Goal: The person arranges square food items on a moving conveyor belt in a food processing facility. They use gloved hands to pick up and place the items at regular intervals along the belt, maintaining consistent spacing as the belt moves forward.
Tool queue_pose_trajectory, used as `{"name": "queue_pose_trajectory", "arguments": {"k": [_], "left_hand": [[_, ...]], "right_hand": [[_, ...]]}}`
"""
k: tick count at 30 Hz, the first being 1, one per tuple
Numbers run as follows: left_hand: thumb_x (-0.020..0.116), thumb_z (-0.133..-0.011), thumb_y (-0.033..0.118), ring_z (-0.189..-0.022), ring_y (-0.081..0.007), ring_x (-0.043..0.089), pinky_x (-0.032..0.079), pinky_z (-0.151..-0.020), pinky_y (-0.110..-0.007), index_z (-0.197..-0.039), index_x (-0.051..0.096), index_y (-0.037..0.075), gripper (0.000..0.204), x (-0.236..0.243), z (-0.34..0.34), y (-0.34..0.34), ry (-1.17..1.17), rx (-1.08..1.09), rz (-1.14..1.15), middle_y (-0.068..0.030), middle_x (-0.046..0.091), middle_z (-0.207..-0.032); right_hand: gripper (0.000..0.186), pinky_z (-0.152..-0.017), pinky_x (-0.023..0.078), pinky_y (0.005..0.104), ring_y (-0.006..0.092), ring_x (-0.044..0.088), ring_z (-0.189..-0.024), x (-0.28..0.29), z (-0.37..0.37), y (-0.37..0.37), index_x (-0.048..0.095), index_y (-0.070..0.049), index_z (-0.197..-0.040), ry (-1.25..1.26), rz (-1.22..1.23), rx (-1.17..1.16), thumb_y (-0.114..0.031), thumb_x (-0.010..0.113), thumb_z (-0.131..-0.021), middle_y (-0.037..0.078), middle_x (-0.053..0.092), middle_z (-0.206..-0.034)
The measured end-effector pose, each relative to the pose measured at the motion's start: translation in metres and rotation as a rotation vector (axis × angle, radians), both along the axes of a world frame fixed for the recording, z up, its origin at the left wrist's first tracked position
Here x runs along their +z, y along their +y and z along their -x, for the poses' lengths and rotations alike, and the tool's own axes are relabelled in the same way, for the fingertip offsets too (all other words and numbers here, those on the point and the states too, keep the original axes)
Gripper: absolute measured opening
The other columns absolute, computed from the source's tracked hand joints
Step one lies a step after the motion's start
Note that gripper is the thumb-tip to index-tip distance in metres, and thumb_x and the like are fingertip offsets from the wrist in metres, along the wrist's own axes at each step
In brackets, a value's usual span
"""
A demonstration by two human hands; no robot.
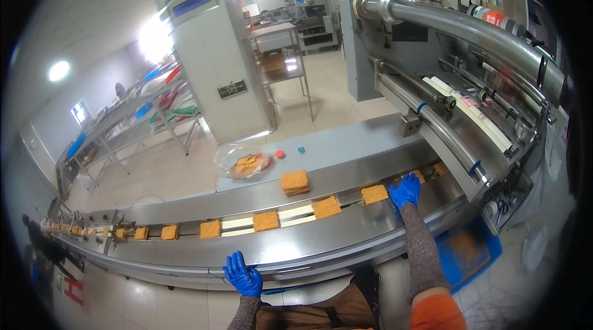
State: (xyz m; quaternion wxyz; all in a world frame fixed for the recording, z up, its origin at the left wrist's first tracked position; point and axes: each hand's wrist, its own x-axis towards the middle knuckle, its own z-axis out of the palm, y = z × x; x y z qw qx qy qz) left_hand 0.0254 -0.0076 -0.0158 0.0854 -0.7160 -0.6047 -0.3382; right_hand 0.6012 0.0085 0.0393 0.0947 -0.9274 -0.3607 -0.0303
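1. On the conveyor, toward its right end, the right hand has fingers spread; whether they grip anything, I cannot tell.
2. At the conveyor's near edge rests the left hand, fingers extended, clasping nothing visible.
3. Along the conveyor's middle, left of the right hand, lies an orange-brown, rough block.
4. Across the conveyor's far side: a stack and bag; a roller machine overhangs its right end.
5. The block's slightly longer axis follows the conveyor.

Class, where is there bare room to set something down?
Bare: front steel ledge, between the orange block row and the left hand; grey tabletop, between the small teal item and the roller machine. Crowded: the row, with the right hand among blocks.
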Motion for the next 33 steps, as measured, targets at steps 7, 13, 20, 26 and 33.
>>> {"name": "queue_pose_trajectory", "arguments": {"k": [7,13,20,26,33], "left_hand": [[0.058,-0.074,0.002,-0.143,-0.0371,0.032,0.016,-0.119,-0.055,-0.148,0.042,0.009,0.076,-0.003,0.000,0.002,0.004,0.009,-0.002,-0.0157,0.045,-0.147],[0.058,-0.074,0.002,-0.142,-0.0371,0.033,0.016,-0.119,-0.055,-0.147,0.043,0.009,0.076,0.002,-0.005,0.001,-0.006,0.003,-0.004,-0.0160,0.045,-0.146],[0.057,-0.074,0.002,-0.143,-0.0367,0.033,0.016,-0.119,-0.055,-0.147,0.043,0.008,0.075,0.001,-0.003,0.001,-0.002,0.020,0.011,-0.0163,0.045,-0.147],[0.056,-0.074,0.002,-0.143,-0.0363,0.032,0.015,-0.119,-0.055,-0.147,0.043,0.008,0.075,-0.006,-0.001,0.002,0.000,0.022,-0.017,-0.0159,0.045,-0.146],[0.056,-0.073,0.001,-0.144,-0.0371,0.031,0.014,-0.118,-0.056,-0.148,0.042,0.009,0.076,0.000,-0.003,0.002,-0.018,0.013,0.012,-0.0160,0.045,-0.146]], "right_hand": [[0.074,-0.118,0.025,0.0477,0.0404,0.049,-0.131,-0.008,-0.012,0.000,0.057,0.003,-0.134,0.035,-0.007,0.122,-0.053,0.059,-0.087,0.031,0.049,-0.141],[0.081,-0.118,0.026,0.0488,0.0405,0.051,-0.128,-0.032,-0.022,0.004,0.044,0.005,-0.143,-0.025,-0.142,0.002,-0.053,0.057,-0.088,0.032,0.053,-0.135],[0.075,-0.116,0.029,0.0460,0.0411,0.047,-0.131,-0.021,-0.015,0.004,0.046,0.007,-0.140,-0.193,-0.098,-0.018,-0.046,0.058,-0.088,0.031,0.051,-0.137],[0.043,-0.086,0.049,0.0494,0.0386,0.062,-0.101,-0.018,-0.010,0.004,0.064,0.004,-0.100,-0.167,-0.303,0.209,-0.035,0.064,-0.083,0.025,0.066,-0.105],[0.056,-0.086,0.050,0.0499,0.0382,0.066,-0.094,-0.023,-0.019,0.002,0.063,0.005,-0.111,0.045,-0.212,0.133,-0.044,0.065,-0.084,0.025,0.069,-0.103]]}}
